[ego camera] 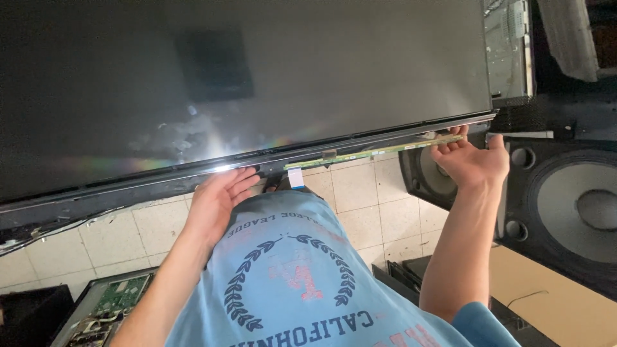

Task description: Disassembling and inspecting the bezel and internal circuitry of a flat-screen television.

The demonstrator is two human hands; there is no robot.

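A large dark flat display panel (pixel 244 77) fills the upper part of the head view, its glossy face reflecting light. Along its near edge hangs a narrow green circuit strip (pixel 373 152) with a white-and-blue flat ribbon cable (pixel 296 178). My left hand (pixel 215 199) is palm up under the panel's near edge, fingers touching the frame. My right hand (pixel 470 160) is palm up under the right end of the circuit strip, near the panel's corner. Both hands support the panel from below.
Two black loudspeakers (pixel 565 205) stand at right on the tiled floor (pixel 360 193). A brown cardboard sheet (pixel 553 302) lies at lower right. An opened device with a green circuit board (pixel 116 299) sits at lower left. My blue printed shirt (pixel 289 276) fills the bottom centre.
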